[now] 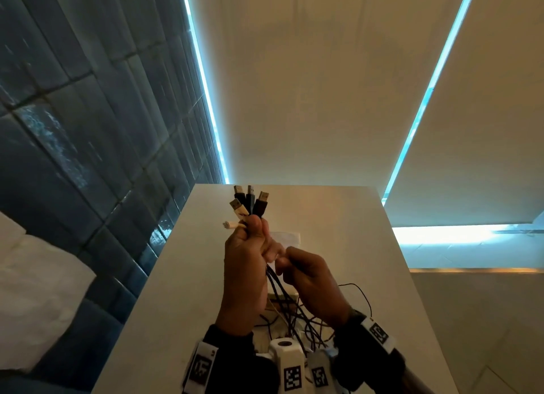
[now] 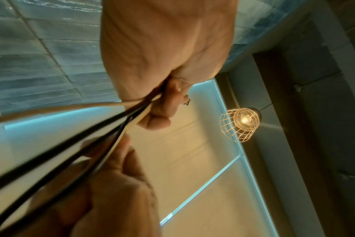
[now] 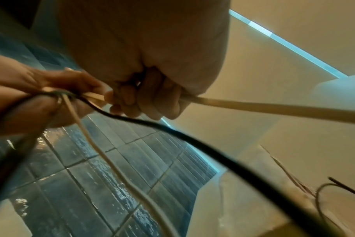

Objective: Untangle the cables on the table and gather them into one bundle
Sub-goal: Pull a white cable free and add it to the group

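Note:
My left hand [image 1: 247, 246] is raised over the white table [image 1: 368, 246] and grips a bundle of cables just below their USB plugs [image 1: 250, 201], which fan out above the fist. Black and white cables [image 1: 282, 302] hang from that fist down to the table. My right hand [image 1: 306, 273] sits close beside and below the left, fingers curled round a white cable [image 3: 253, 107]. In the left wrist view the left hand [image 2: 162, 99] clamps black and white strands [image 2: 87, 137]. In the right wrist view the right hand [image 3: 144, 99] holds the white cable; a black cable [image 3: 192, 141] sags below.
Loose cable loops [image 1: 356, 293] lie on the table near my right wrist. A white paper slip [image 1: 287, 236] lies behind the hands. A dark tiled wall [image 1: 88, 128] runs along the left. A wire-cage lamp [image 2: 240, 124] hangs overhead.

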